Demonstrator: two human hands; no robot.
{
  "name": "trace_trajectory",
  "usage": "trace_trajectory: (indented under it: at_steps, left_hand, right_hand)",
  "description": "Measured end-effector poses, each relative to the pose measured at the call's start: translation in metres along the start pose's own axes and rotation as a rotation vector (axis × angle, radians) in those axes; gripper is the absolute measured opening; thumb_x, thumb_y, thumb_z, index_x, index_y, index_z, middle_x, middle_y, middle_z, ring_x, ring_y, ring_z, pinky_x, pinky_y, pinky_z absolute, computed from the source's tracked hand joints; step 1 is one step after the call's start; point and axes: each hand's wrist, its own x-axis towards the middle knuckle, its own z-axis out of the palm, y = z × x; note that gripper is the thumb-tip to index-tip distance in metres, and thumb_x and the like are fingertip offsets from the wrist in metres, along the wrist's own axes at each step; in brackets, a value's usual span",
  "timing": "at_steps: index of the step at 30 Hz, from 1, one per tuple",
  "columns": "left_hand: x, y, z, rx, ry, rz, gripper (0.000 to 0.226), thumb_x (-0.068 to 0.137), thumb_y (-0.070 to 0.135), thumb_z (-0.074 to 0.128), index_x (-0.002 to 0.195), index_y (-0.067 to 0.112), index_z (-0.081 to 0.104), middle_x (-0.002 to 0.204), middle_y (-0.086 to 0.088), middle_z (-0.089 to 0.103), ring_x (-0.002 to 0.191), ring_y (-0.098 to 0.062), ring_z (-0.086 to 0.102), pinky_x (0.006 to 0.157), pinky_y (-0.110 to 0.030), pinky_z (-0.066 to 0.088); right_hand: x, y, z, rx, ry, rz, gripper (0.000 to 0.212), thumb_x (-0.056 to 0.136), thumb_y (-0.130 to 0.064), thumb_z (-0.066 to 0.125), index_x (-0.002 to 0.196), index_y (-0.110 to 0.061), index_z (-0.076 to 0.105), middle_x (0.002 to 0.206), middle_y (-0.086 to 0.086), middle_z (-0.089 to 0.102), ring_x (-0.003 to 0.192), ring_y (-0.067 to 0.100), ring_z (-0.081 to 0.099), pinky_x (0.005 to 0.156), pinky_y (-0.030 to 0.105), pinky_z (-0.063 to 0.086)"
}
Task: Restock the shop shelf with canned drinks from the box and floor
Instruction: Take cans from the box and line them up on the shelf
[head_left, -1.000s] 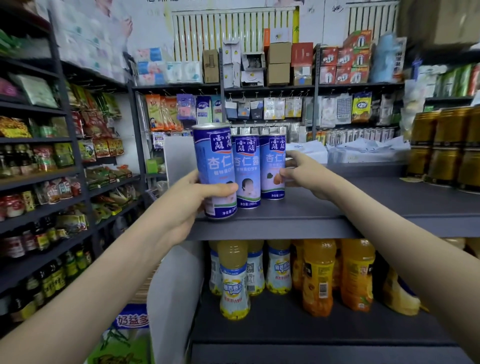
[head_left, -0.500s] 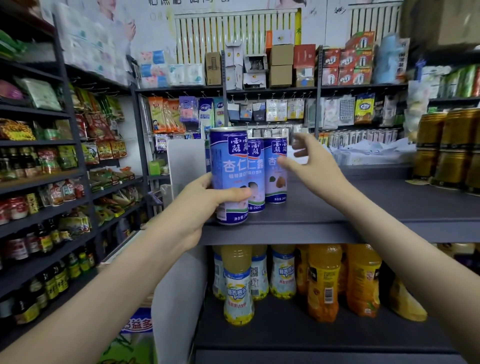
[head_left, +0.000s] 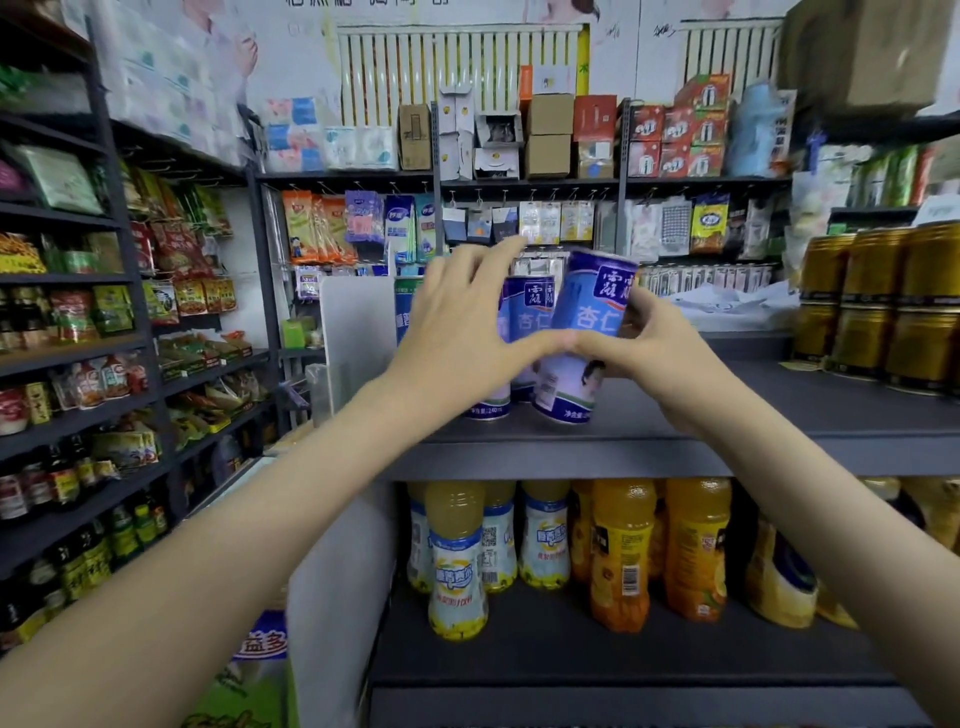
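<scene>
In the head view, a blue tilted can (head_left: 589, 317) is being gripped by the right hand (head_left: 660, 358), the fingers and thumb being curled round its lower half. Its top is being leaned to the right, and its base is being held low over the front of the grey shelf (head_left: 779, 415); whether it is touching the board cannot be told. The left hand (head_left: 462, 332) is being held spread, fingers straight and apart, in front of the standing cans (head_left: 527, 312). Its thumb is being laid against the tilted can, and nothing is being clasped by it.

The step is being judged as the seating of this can beside the row. For this to be done well, the can is best being brought upright before the hold is being eased, with its base set flat and slid against its neighbour. The row is best being steadied by the spread hand, since tall, narrow cans are easily toppled. The gold cans (head_left: 883, 301) are being left well apart on the right.
</scene>
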Motion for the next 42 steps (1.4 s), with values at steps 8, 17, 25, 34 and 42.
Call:
trace_trajectory:
  at_steps: [8,17,25,34,42]
  left_hand:
    - [0.025,-0.04,0.014,0.372,-0.043,0.045,0.061,0.089,0.059,0.045,0.14,0.026,0.043,0.129,0.001,0.053,0.129,-0.019,0.037,0.11,-0.041,0.007]
    - [0.03,-0.044,0.011,0.251,-0.045,0.074,0.04,0.087,0.052,0.055,0.119,0.027,0.057,0.116,0.009,0.061,0.112,-0.014,0.046,0.09,-0.028,0.015]
    - [0.031,-0.05,0.011,0.291,-0.063,0.096,0.047,0.088,0.051,0.054,0.129,0.027,0.052,0.123,0.009,0.059,0.116,-0.014,0.044,0.091,-0.029,0.016]
    - [-0.001,-0.051,0.008,0.096,0.114,-0.181,0.082,0.084,0.048,0.062,0.148,0.02,0.019,0.152,-0.01,0.018,0.138,-0.025,0.016,0.11,-0.043,0.016]
    - [-0.027,-0.065,0.0,-0.101,-0.199,-0.444,0.089,0.078,0.033,0.074,0.141,0.018,0.012,0.13,-0.01,0.052,0.11,-0.026,0.056,0.079,-0.029,0.041]
  right_hand:
    - [0.012,0.018,-0.001,-0.143,-0.02,0.112,0.053,0.073,-0.021,0.08,0.117,-0.019,0.05,0.103,0.001,0.064,0.088,0.014,0.066,0.078,0.032,0.056]
    - [0.021,0.035,0.003,-0.167,-0.121,0.095,0.045,0.076,-0.019,0.078,0.115,-0.025,0.055,0.108,0.0,0.068,0.094,0.015,0.067,0.084,0.038,0.055]
    - [0.026,0.034,0.022,-0.357,-0.07,0.009,0.053,0.077,-0.023,0.077,0.123,-0.021,0.05,0.109,-0.006,0.063,0.092,0.008,0.06,0.079,0.024,0.049]
    - [0.019,0.032,0.028,-0.371,0.01,0.049,0.043,0.079,-0.024,0.075,0.113,-0.019,0.05,0.095,-0.012,0.059,0.078,-0.004,0.055,0.06,0.008,0.044]
    - [0.015,0.034,0.031,-0.428,-0.007,0.106,0.054,0.074,-0.031,0.078,0.12,-0.019,0.051,0.106,-0.005,0.062,0.089,0.008,0.059,0.065,0.016,0.042]
